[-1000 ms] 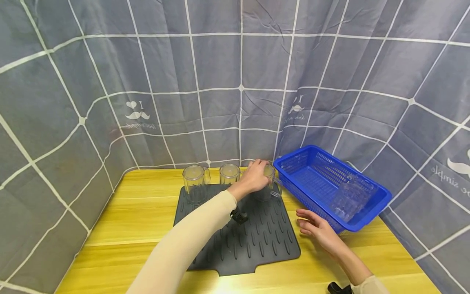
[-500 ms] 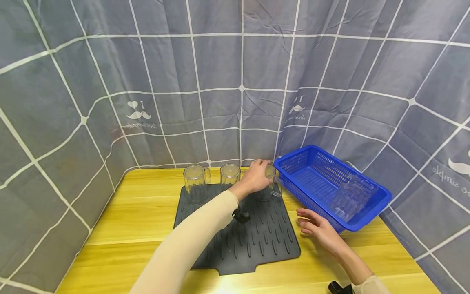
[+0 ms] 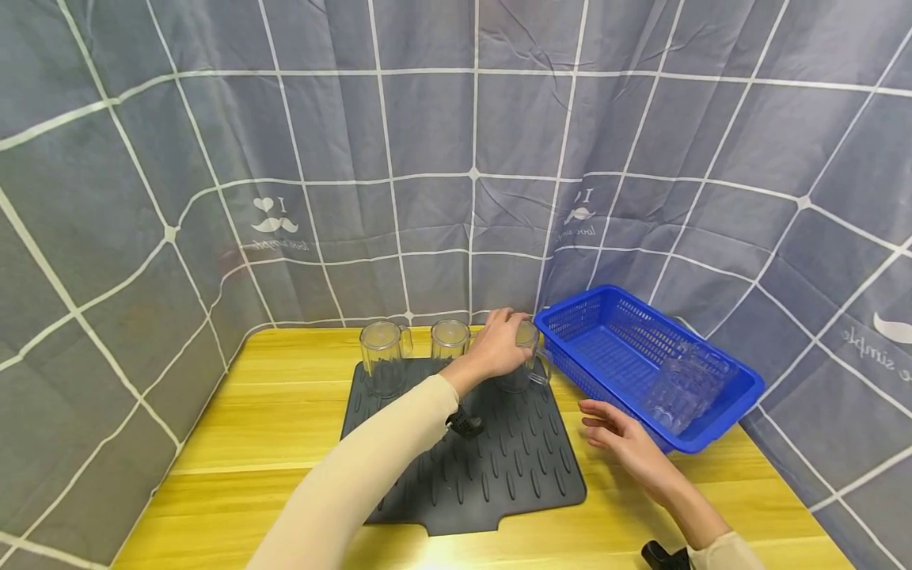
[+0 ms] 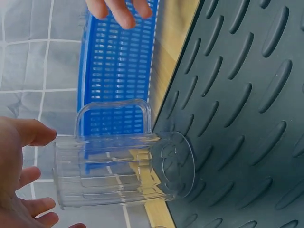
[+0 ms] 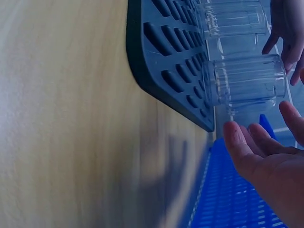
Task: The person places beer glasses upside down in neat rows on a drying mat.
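Note:
A clear glass mug (image 3: 528, 339) stands at the right back corner of the black ridged mat (image 3: 499, 467), its handle toward the basket. My left hand (image 3: 496, 346) is at the mug's upper end. Seen from the left wrist, the thumb (image 4: 40, 133) lies right by the mug's edge and the other fingers are spread loosely around that end, not wrapped round the glass (image 4: 114, 175). My right hand (image 3: 630, 451) hovers between mat and blue basket (image 3: 591, 381), fingers relaxed and holding nothing. Two more glass mugs, one at left (image 3: 382, 356) and one in the middle (image 3: 449, 340), share the mat's back row.
Glassware (image 3: 687, 388) lies in the near end of the perforated blue basket, which sits at an angle on the right. A yellow wooden table (image 3: 264, 412) extends around the mat. Grey checked curtain (image 3: 427, 214) hangs close behind and along both sides.
Both hands and the mugs hold nearly the same places. The whole head view has shifted slightly, so everything appears a little to the right.

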The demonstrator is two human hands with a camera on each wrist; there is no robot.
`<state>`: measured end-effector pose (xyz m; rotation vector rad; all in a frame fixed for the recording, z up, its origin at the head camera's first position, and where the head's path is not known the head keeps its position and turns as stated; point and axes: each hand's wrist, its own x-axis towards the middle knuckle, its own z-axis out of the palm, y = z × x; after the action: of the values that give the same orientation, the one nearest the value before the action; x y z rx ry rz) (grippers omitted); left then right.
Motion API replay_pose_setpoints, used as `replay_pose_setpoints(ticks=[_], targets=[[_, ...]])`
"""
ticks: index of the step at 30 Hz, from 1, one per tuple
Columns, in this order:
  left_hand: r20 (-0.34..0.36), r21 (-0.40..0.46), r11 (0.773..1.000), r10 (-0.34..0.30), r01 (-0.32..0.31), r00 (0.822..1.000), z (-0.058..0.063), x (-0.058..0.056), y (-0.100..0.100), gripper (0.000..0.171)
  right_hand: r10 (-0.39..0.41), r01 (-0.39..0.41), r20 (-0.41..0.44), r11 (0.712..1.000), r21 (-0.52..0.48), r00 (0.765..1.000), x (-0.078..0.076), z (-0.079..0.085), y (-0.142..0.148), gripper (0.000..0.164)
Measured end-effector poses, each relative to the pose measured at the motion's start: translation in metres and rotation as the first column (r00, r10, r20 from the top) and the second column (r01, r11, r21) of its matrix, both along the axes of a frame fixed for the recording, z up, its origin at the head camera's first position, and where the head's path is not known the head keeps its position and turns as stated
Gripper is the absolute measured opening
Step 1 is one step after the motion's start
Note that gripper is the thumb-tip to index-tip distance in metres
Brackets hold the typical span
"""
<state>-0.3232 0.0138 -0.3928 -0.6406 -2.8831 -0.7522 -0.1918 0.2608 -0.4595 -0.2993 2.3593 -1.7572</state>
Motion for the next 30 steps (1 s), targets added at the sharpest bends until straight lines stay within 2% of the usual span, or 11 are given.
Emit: replay_pose_setpoints(ticks=[8, 22, 30], targets=[[-0.033, 0.036, 0.998, -0.042, 0.044, 0.999, 0.005, 0.012, -0.01, 0.062, 0.009, -0.008, -0.04, 0.999, 0.034, 0.999, -0.003, 0.009, 0.0, 0.055], [0.031, 0.109, 0.982, -0.158, 0.154, 0.987, 0.014, 0.055, -0.03, 0.062, 0.03, -0.025, -0.056, 0.997, 0.075, 0.998, -0.006, 0.018, -0.007, 0.056], [0.006, 0.063, 0.973, -0.221, 0.221, 0.975, 0.018, 0.076, -0.041, 0.059, 0.044, -0.036, -0.086, 0.995, 0.089, 0.995, -0.007, 0.019, -0.008, 0.053]])
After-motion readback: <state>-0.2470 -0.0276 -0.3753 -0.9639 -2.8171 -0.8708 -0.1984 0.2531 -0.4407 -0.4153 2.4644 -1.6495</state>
